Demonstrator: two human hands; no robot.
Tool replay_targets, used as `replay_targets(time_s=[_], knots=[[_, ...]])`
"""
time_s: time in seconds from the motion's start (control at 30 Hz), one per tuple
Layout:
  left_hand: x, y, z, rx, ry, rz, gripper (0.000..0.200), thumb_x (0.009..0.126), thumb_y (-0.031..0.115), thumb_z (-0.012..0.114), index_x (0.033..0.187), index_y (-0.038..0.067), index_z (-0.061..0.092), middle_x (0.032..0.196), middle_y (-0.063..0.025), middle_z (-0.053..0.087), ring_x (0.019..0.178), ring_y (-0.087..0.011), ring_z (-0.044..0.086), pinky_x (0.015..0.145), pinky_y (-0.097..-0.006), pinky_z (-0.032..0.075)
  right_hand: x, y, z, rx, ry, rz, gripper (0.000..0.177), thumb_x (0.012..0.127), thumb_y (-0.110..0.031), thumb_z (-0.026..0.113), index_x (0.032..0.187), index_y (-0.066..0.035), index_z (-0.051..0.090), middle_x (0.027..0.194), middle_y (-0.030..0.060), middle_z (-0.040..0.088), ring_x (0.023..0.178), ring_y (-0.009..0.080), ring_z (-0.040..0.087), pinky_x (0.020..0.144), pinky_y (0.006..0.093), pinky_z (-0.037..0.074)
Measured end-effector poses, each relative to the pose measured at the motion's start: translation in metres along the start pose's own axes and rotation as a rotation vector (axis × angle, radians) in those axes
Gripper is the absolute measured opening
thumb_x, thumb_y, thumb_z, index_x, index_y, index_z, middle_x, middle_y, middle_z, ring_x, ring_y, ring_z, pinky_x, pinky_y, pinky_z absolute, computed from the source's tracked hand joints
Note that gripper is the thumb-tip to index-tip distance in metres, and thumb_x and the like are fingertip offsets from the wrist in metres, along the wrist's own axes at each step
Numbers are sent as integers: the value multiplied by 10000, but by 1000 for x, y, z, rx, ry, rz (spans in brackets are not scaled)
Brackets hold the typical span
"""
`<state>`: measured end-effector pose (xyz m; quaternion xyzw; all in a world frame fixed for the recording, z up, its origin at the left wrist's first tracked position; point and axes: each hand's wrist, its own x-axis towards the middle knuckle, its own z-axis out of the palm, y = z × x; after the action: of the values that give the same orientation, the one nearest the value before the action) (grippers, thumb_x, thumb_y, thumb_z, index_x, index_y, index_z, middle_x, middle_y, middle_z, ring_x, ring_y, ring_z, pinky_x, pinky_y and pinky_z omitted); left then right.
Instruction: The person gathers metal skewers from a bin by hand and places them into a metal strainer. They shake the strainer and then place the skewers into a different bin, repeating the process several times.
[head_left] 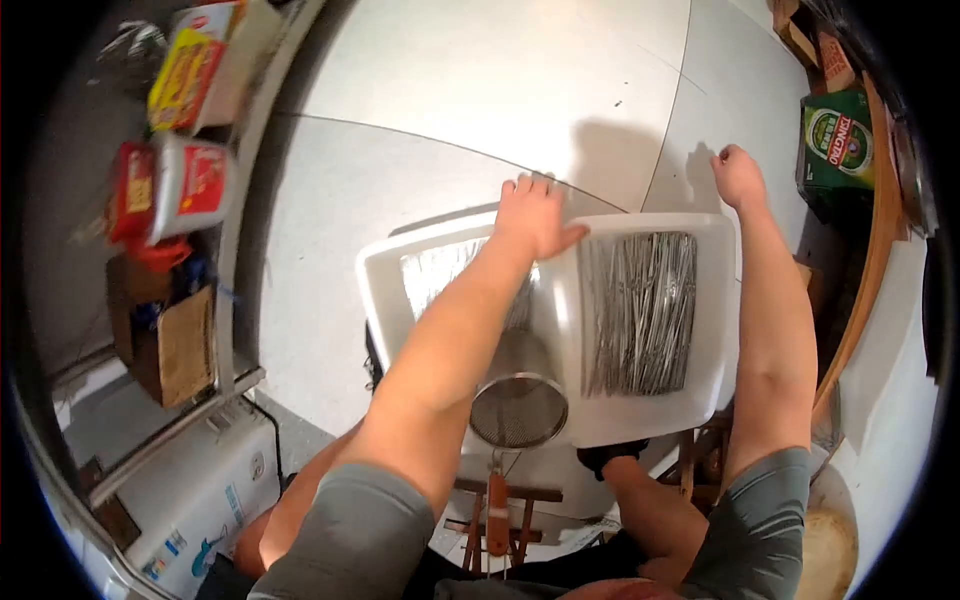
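Two white plastic tubs stand side by side on the floor: a left tub (372,290) and a right tub (715,375). Thin silvery skewer-like sticks (640,315) fill much of the right tub; similar sticks (430,275) lie in the left one, partly hidden by my forearm. My left hand (533,218) has its fingers hooked over the left tub's far rim, thumb out to the side. Beyond the right tub's far right corner, my right hand (741,178) is raised with curled fingers; nothing shows clearly in them. A mesh strainer (520,410) with a wooden handle (498,515) rests at the near side.
On the left, a metal rack (232,250) holds packages and a cardboard box (175,345). A white box (215,510) sits below. A green Tsingtao carton (838,145) stands at the right. Wooden stool legs (528,520) and a foot (608,455) are close to the tubs.
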<state>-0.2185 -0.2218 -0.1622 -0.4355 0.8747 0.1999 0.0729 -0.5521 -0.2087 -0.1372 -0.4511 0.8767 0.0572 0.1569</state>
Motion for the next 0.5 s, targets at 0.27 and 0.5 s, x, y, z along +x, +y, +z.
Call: replay_targets(time_s=[0.27, 0.5], knots=[[10, 0, 32, -123, 150, 54, 466, 640, 492, 668, 869, 86, 676, 1020, -77, 600, 1004, -239, 521, 807, -407, 410, 123, 24, 54, -49, 11, 112, 350, 868, -261, 523, 1166, -84, 573, 1185, 134, 579, 1097, 314, 549, 892, 425, 478], [15, -3, 27, -137, 161, 59, 476, 600, 473, 723, 873, 89, 655, 1034, -58, 589, 1014, -253, 521, 851, -413, 391, 184, -5, 60, -138, 80, 46, 337, 879, -263, 510, 1173, -109, 569, 1195, 116, 559, 1100, 319, 537, 892, 444, 474]])
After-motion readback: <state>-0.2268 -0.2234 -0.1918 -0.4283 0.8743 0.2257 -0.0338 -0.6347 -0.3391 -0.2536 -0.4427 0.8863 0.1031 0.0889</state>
